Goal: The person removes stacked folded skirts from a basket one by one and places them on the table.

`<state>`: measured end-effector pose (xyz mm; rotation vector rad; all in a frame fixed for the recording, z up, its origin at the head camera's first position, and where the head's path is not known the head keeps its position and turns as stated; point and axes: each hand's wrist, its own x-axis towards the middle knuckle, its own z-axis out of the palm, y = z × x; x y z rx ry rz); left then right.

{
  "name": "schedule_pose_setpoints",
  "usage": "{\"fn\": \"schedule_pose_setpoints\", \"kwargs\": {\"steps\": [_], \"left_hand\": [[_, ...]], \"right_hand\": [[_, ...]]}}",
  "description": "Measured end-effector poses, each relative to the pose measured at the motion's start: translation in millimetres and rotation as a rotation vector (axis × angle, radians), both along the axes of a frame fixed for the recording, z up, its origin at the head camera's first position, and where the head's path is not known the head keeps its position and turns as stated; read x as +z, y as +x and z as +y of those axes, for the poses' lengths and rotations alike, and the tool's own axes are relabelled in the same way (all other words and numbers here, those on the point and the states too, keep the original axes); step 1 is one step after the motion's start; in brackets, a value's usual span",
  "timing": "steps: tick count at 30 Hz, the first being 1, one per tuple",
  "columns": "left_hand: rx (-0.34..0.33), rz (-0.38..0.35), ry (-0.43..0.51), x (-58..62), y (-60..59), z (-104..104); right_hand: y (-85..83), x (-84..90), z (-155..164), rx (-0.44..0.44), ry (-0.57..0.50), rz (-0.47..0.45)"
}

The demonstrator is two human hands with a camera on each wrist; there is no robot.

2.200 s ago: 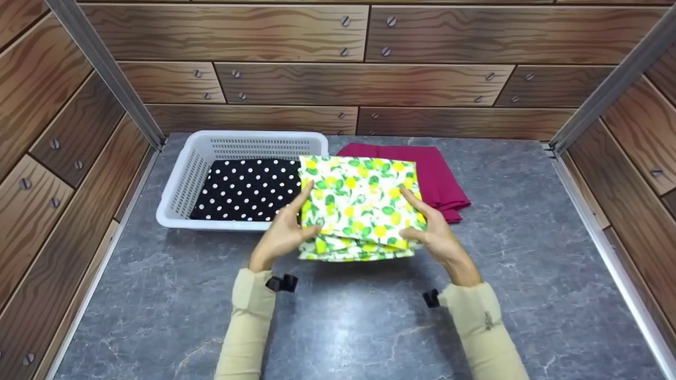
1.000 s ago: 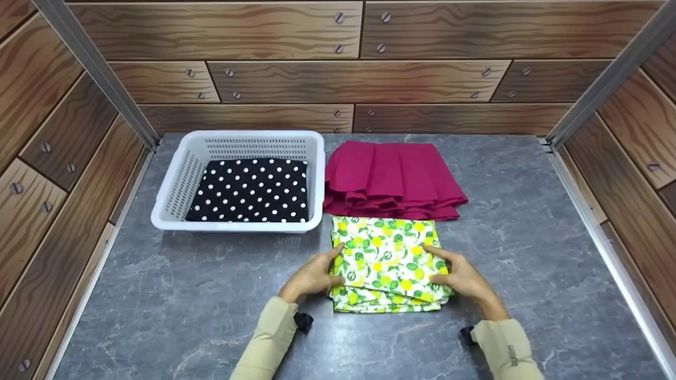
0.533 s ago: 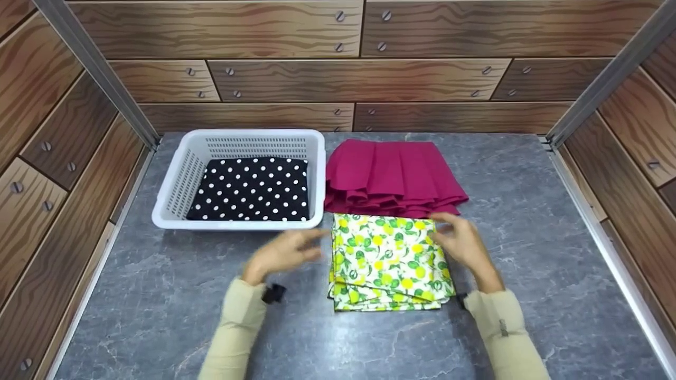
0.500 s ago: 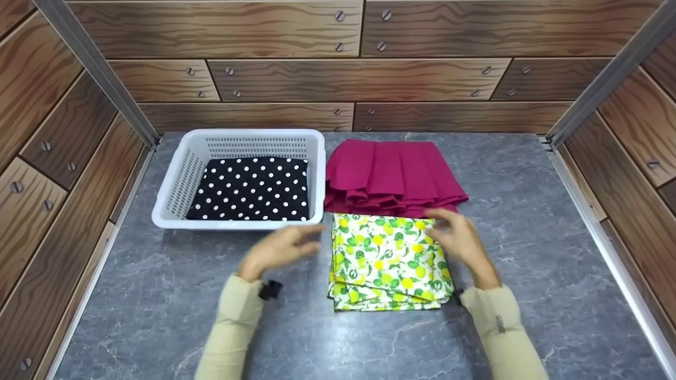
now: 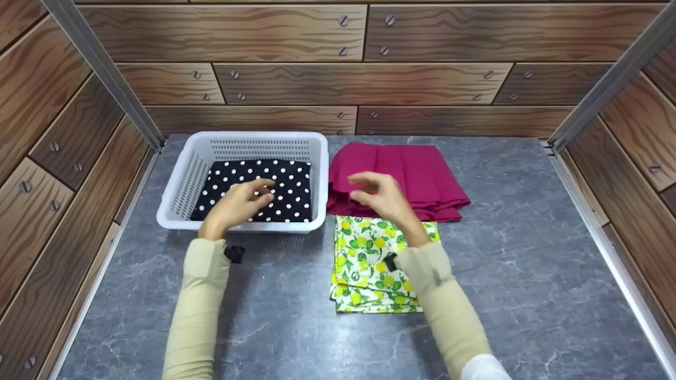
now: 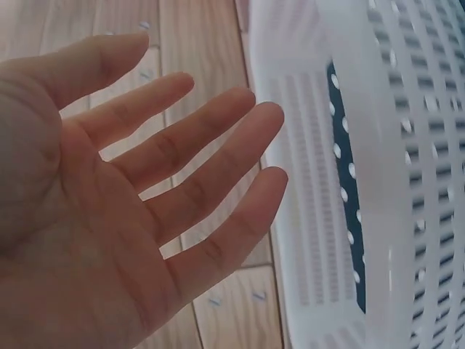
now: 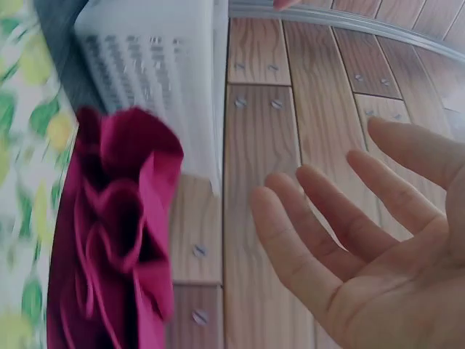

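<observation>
In the head view my left hand [image 5: 237,203] hovers over the front of the white basket [image 5: 243,226], fingers loosely bent and holding nothing. Inside that basket lies a folded black cloth with white dots [image 5: 288,192]. My right hand [image 5: 383,198] is above the left part of a pleated magenta skirt [image 5: 422,174], also holding nothing. Nearer the front, a folded lemon-print cloth [image 5: 364,264] rests on the table, its right side partly hidden by my right forearm. Both wrist views show the left hand [image 6: 167,182] and the right hand [image 7: 363,233] with fingers spread.
The grey marbled table [image 5: 296,338] carries all of these. Wood-patterned panels [image 5: 253,31] rise at the back and both sides, with metal posts [image 5: 105,74] in the corners. The basket stands at the back left, beside the skirt.
The lemon-print cloth has been brought down in front of the magenta skirt and let go. Afterwards, both hands have moved left and away from me, the left one over the basket.
</observation>
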<state>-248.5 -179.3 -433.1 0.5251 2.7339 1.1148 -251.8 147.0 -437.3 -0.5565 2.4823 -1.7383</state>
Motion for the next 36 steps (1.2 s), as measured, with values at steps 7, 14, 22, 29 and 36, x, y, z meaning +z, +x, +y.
{"fn": "schedule_pose_setpoints", "kwargs": {"steps": [7,14,22,29,36], "left_hand": [[0.077,-0.015,-0.002,1.2,-21.7,-23.9],[0.167,-0.047,0.027,8.2,-40.7,-46.4],[0.204,-0.15,0.042,8.2,-58.6,-64.2],[0.228,-0.246,0.007,-12.4,-65.2,-78.4],[0.257,-0.309,-0.021,-25.4,-69.6,-86.6]], "right_hand": [[-28.2,11.1,-41.6,0.009,-0.081,-0.18],[-49.0,21.7,-79.2,-0.05,-0.023,-0.349],[-64.3,21.8,-112.8,-0.053,0.057,-0.517],[-65.0,7.2,-136.7,-0.101,0.066,-0.625],[-67.0,1.1,-149.0,-0.158,0.094,-0.609]]}}
